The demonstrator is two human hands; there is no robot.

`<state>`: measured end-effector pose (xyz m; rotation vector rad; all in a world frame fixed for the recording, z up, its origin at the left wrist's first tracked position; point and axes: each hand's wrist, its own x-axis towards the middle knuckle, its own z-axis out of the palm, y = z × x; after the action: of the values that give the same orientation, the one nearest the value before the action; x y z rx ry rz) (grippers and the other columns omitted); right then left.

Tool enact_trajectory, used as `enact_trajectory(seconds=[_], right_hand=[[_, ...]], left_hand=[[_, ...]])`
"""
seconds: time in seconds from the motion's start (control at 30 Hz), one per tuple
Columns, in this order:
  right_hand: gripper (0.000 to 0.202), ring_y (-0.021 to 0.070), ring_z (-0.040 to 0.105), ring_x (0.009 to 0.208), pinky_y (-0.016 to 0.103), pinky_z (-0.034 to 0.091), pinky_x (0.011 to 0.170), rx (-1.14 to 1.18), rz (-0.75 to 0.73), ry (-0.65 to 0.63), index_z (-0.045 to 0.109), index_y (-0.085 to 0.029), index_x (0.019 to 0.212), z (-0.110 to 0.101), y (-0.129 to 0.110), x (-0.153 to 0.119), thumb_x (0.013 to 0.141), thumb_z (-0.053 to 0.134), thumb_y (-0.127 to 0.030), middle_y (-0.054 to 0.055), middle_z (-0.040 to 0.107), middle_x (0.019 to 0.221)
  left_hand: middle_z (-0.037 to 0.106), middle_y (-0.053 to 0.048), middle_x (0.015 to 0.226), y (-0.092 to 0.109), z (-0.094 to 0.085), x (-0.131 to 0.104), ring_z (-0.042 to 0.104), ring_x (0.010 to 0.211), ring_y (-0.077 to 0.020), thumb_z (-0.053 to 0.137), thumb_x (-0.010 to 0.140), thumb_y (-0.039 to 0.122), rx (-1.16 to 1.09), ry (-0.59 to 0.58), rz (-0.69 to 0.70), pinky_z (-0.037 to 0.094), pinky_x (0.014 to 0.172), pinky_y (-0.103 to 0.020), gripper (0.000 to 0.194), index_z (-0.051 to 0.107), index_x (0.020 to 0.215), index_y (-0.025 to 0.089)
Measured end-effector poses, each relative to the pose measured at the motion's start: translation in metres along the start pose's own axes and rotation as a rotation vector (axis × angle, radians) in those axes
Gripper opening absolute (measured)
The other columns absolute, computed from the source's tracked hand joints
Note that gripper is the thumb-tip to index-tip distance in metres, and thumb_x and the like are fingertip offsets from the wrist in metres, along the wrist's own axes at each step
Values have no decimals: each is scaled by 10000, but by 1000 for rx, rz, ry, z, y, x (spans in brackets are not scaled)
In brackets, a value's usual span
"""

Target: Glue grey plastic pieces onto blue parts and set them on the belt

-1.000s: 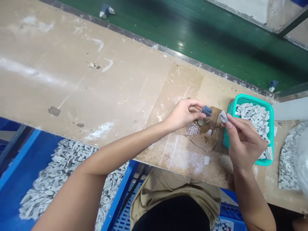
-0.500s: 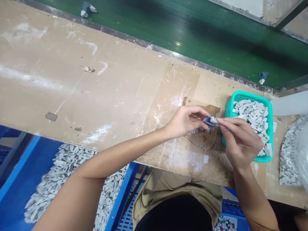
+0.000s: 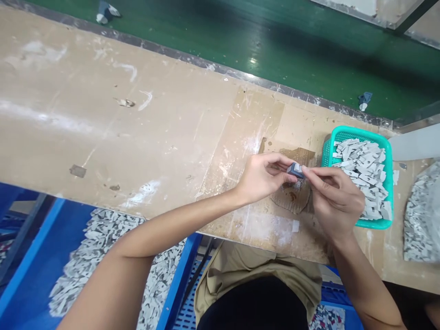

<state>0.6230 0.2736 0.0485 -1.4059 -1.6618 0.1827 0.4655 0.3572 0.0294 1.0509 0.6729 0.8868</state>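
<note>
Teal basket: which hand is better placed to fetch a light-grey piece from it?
Probably the right hand: it is nearer the teal basket and its light-grey pieces. The left hand lies farther off, gripping the dark blue part. The right fingertips touch that too.

Two bare hands (image 3: 259, 178) (image 3: 338, 197); three navy-and-white parts (image 3: 295, 170) (image 3: 106, 12) (image 3: 365, 99); one turquoise basket (image 3: 388, 183); one plastic bag (image 3: 424, 220); one green belt (image 3: 240, 41); white pieces (image 3: 364, 169) beyond counting.

Pale glare across the worktop (image 3: 172, 119)
</note>
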Motion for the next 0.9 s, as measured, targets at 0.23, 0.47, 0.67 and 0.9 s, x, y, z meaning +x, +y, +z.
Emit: enact_trajectory(seconds=[0.23, 0.47, 0.67, 0.9], right_hand=[[563, 148, 669, 902, 288, 578, 755, -39, 21, -1, 744, -309, 1242, 9, -6, -4, 896, 504, 66, 44, 693, 1042], [458, 145, 662, 862, 265, 580, 754, -98, 34, 0, 770, -203, 1162, 16, -8, -4, 938, 449, 34, 72, 676, 975], [319, 173, 671, 910, 290, 567, 778, -17, 155, -104, 696, -175, 1311, -9, -1, 12, 1014, 585, -212, 66, 702, 1058], [344, 238, 671, 844, 366, 563, 680, -202, 281, 10, 758, -220, 1217, -60, 28, 28, 974, 577, -384, 77, 720, 1137]], left_hand=[[770, -56, 870, -5, -1, -3, 737, 685, -137, 733, 721, 76, 37, 28, 72, 614, 628, -175, 141, 727, 855, 122], [750, -47, 845, -7, -8, 3, 709, 769, -125, 783, 716, 122, 124, 32, 34, 588, 697, -187, 186, 734, 896, 126], [673, -3, 855, -3, -15, 12, 670, 768, -129, 876, 757, 273, -67, -148, -125, 564, 693, -221, 450, 667, 1152, 218], [597, -12, 817, -1, -19, 14, 646, 758, -167, 844, 669, 148, -378, -2, -348, 613, 737, -325, 441, 590, 1029, 173]])
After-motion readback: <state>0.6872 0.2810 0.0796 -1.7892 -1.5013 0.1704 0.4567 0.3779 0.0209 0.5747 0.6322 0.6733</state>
